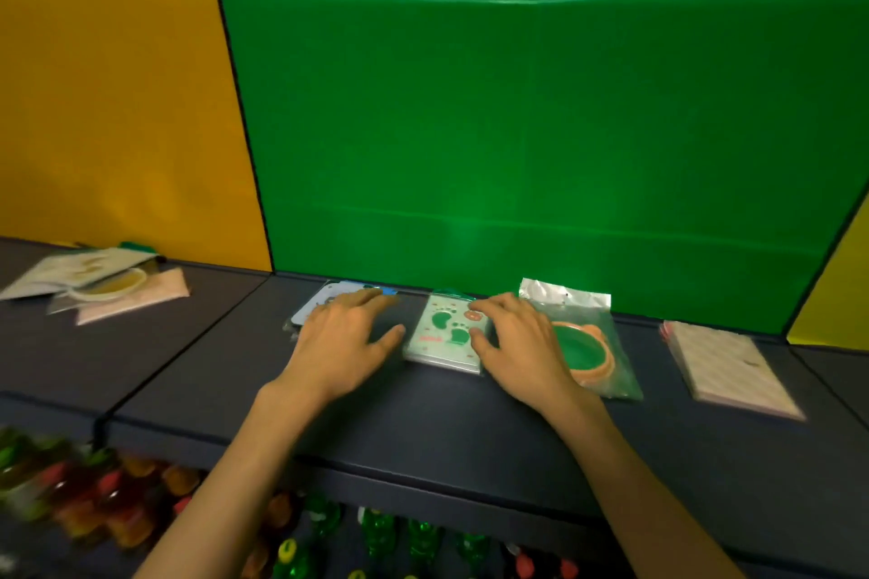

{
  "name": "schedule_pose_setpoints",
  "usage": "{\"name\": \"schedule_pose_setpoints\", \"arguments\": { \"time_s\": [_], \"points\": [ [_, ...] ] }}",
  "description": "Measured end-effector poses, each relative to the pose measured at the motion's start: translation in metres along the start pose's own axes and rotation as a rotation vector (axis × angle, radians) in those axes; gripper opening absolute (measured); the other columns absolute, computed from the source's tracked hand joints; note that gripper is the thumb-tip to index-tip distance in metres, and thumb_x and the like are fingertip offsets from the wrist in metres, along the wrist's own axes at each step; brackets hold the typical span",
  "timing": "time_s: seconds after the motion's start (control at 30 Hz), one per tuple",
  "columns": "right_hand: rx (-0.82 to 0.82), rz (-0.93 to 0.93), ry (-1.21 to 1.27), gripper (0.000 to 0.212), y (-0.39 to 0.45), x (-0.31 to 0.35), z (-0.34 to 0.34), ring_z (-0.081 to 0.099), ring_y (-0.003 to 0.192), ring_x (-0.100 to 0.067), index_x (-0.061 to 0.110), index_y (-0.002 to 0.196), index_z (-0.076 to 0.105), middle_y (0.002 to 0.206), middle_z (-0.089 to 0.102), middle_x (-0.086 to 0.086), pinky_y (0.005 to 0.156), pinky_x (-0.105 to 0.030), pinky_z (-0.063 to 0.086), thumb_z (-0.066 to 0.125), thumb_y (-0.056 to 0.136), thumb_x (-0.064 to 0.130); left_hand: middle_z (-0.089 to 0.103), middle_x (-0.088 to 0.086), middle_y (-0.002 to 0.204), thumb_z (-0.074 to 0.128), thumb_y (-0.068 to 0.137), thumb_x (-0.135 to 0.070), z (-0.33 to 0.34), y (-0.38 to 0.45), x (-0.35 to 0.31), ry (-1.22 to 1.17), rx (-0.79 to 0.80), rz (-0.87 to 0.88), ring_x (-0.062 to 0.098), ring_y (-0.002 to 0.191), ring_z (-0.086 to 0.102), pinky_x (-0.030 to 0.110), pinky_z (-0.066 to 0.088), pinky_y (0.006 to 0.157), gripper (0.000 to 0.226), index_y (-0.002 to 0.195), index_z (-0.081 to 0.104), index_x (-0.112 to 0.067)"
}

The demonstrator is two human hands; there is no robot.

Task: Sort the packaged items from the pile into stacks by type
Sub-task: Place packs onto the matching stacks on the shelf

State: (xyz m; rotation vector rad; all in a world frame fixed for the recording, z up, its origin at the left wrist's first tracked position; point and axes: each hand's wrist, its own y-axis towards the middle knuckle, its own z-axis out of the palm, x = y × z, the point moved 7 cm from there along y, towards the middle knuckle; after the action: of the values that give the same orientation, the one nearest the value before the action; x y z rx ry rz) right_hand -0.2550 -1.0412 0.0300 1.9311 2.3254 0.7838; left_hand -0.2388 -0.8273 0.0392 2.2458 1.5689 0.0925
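Along the far edge of the dark table (pixel 423 409), against the green backdrop, four sorted spots run in a row. The footprint pack (pixel 446 336), a pale green stack printed with two dark green feet, sits in the middle of that edge. The right hand (pixel 522 339) lies at its right side, thumb against the near right edge and fingers (pixel 489 303) curled loosely over the far right corner; the fingers are narrow and touching the pack, but whether they pinch it or only nudge it I cannot tell. This looks like squaring the stack so that the pieces lie flush.

The left hand (pixel 343 334) rests flat with fingers spread wide, holding nothing, its fingertips on the blue pack (pixel 329 296) just left of the footprint pack, probably steadying that stack while the neighbour is straightened.

Just right of the right hand, partly under its wrist, lies the clear bag with a green and orange dish (pixel 583 343), silver header toward the backdrop. Well apart, toward the right end of the far edge, sits the pink stack (pixel 729 367).

The unsorted pile (pixel 94 282) remains at the far left corner: a few overlapping packets, one with a yellow ring. So the sorting seems well along but not finished.
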Motion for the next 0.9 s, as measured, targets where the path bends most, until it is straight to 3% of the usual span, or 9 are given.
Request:
{"name": "schedule_pose_setpoints", "arguments": {
  "time_s": [0.13,0.43,0.9],
  "points": [
    [0.019,-0.101,0.037,0.041,0.014,0.059,0.022,0.05,0.122,-0.023,0.027,0.136,0.055,0.132,0.055,0.001,0.1,-0.038,0.036,0.051,0.097,0.038,0.048,-0.004,0.148,0.046,0.093,-0.057,-0.015,-0.027,0.041,0.082,-0.005,-0.071,0.023,0.13,0.049,0.043,0.043,0.1,0.056,0.144,0.046,-0.033],
    [0.079,-0.227,0.111,0.041,0.038,0.206,0.084,0.051,0.123,-0.022,0.027,0.137,0.053,0.134,0.055,0.002,0.102,-0.039,0.038,0.05,0.098,0.039,0.041,-0.004,0.152,0.041,0.094,-0.061,-0.057,-0.094,0.181,0.127,0.02,-0.253,0.021,0.136,0.042,0.044,0.04,0.105,0.056,0.145,0.041,-0.037],
    [0.086,-0.224,0.107,0.041,0.081,0.424,0.183,0.056,0.117,-0.025,0.026,0.136,0.053,0.129,0.058,-0.002,0.094,-0.041,0.046,0.051,0.098,0.04,0.046,-0.008,0.149,0.039,0.095,-0.059,-0.126,-0.184,0.406,0.147,-0.039,-0.348,0.018,0.133,0.046,0.042,0.042,0.102,0.053,0.142,0.045,-0.037]
  ]
}}
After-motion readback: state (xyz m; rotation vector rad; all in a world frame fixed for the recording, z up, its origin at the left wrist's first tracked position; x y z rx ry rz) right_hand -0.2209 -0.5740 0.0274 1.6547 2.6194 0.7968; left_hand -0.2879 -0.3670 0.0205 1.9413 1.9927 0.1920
